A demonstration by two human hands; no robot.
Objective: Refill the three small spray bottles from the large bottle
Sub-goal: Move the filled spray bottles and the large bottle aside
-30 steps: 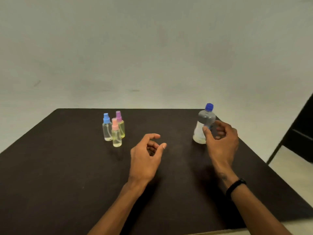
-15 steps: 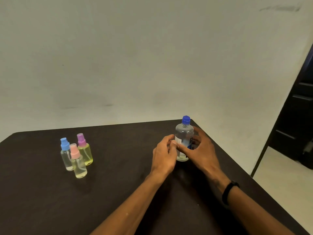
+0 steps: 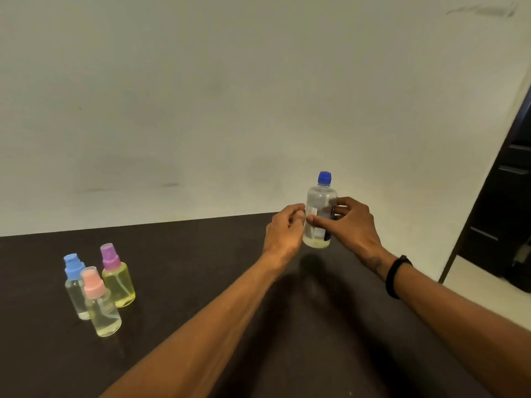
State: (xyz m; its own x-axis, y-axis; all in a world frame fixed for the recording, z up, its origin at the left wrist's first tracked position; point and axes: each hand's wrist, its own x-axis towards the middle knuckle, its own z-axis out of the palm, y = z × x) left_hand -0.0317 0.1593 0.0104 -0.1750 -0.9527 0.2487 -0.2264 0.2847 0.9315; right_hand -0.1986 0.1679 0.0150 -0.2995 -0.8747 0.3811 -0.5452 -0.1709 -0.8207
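A pale wall (image 3: 230, 96) fills the far half of the view, with a dark cabinet (image 3: 508, 202) at the right edge. Below it lies the dark tabletop (image 3: 178, 254). Two bare forearms reach in from the near side toward its far right part.

The large bottle (image 3: 319, 214) is upright between the two hands near the far right edge, its base a little above the tabletop with a shadow beneath. It is clear, with a label, a blue cap (image 3: 324, 178) and a shallow layer of yellowish liquid at the bottom. The right hand (image 3: 353, 225) has its grip clamped on the bottle, thumb across the front and fingers curled round the far side. The left hand (image 3: 283, 231) has curled fingers against the bottle's left side; whether its grip is truly clamped I cannot tell. A black band (image 3: 395, 275) circles the right wrist.

Well apart, at the near left, three small spray bottles stand clustered: the purple-topped bottle (image 3: 116, 278), fullest with yellow liquid, the blue-topped bottle (image 3: 75, 285) and the pink-topped bottle (image 3: 100, 303) nearest.
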